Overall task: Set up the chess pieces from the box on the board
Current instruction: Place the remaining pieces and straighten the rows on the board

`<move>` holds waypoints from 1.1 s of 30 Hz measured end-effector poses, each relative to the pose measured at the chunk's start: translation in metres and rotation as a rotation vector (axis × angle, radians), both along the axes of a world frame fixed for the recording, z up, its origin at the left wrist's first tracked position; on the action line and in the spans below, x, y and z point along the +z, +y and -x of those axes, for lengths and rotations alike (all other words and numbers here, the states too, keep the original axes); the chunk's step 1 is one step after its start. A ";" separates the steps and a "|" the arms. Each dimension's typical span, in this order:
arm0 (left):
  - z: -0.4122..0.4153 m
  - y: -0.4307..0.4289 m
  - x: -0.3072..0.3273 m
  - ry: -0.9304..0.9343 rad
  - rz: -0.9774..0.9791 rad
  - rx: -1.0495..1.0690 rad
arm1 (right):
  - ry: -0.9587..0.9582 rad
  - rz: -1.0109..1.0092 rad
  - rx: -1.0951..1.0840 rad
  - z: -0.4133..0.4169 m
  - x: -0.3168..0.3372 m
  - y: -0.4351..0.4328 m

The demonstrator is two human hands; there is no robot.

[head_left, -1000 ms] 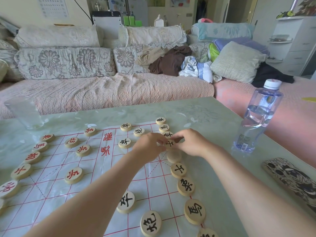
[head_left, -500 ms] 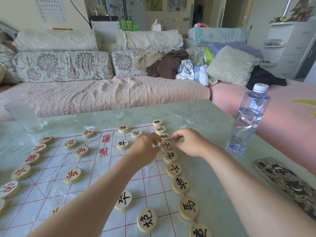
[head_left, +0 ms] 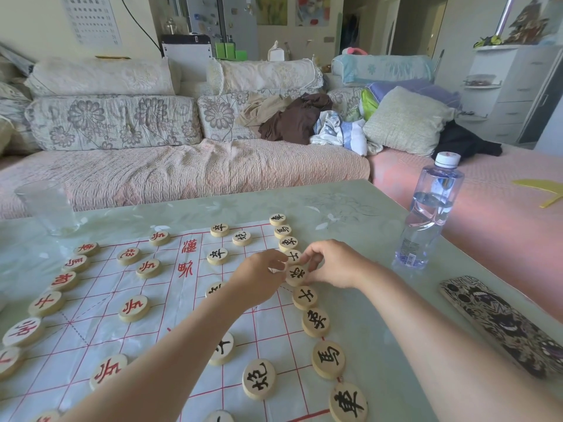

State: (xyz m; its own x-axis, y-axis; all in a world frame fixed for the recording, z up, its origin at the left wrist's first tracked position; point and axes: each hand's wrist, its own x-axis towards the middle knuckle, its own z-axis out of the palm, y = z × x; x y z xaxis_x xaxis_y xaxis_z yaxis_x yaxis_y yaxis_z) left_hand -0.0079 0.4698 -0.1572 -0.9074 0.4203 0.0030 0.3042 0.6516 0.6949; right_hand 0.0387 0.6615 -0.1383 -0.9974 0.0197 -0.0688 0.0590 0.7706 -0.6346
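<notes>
Black general piece (head_left: 296,275) lies flat on the board (head_left: 91,336), fifth in the right-edge file, between both hands; right hand (head_left: 332,264) pinches its right rim with curled thumb and fingertips, narrow grip; left hand (head_left: 259,278) has curled fingers at the left rim, touch or true grip cannot tell; the file counts 9 black-lettered discs from far chariot (head_left: 277,219) to near chariot (head_left: 348,402); 2 black cannons (head_left: 259,378) one column in; 5 black soldiers (head_left: 217,255) further in, two partly hidden by the left forearm, one cut by the bottom edge; 16 black in all; red side: 6 discs visible in the left-edge file (head_left: 46,303), 1 red cannon (head_left: 128,255), 4 red soldiers (head_left: 134,308) in full, plus 1 red disc clipped at the bottom; board is a thin sheet with red grid, spread on a pale green table (head_left: 350,208); on the table 1 clear water bottle (head_left: 432,214) upright right of the board, part full; 1 phone in a patterned case (head_left: 499,324) near the right edge; 1 empty-looking glass (head_left: 50,208) far left; 1 sofa (head_left: 182,172) behind with cushions and a heap of clothes.
</notes>
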 end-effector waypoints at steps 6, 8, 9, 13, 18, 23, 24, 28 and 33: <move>-0.001 0.001 -0.002 0.037 0.050 -0.029 | 0.024 -0.036 -0.007 0.002 -0.002 0.001; -0.001 0.002 -0.001 0.021 0.029 -0.019 | 0.003 -0.041 -0.005 0.002 -0.002 0.001; -0.001 0.002 -0.001 0.006 0.016 -0.015 | -0.006 -0.030 0.000 0.002 -0.001 0.001; 0.000 -0.001 0.000 0.049 0.068 -0.033 | 0.024 0.009 -0.008 0.002 -0.001 0.006; 0.002 0.004 -0.001 0.032 0.055 -0.068 | 0.012 0.026 0.000 0.003 -0.003 0.003; 0.004 0.006 -0.004 0.023 0.017 -0.079 | 0.009 0.028 -0.002 0.007 -0.007 0.005; 0.004 0.006 -0.005 0.021 0.009 -0.077 | 0.010 0.025 -0.003 0.007 -0.008 0.006; 0.004 0.006 -0.006 0.030 0.019 -0.074 | 0.008 0.017 -0.005 0.007 -0.009 0.006; 0.001 0.003 -0.005 0.058 0.038 -0.052 | 0.023 0.001 -0.011 0.002 -0.004 0.006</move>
State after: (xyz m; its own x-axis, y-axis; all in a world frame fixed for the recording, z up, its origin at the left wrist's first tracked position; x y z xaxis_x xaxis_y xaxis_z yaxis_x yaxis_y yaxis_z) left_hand -0.0088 0.4727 -0.1622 -0.8829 0.4681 0.0377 0.3775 0.6596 0.6499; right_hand 0.0365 0.6677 -0.1425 -0.9985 0.0301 -0.0460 0.0526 0.7694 -0.6367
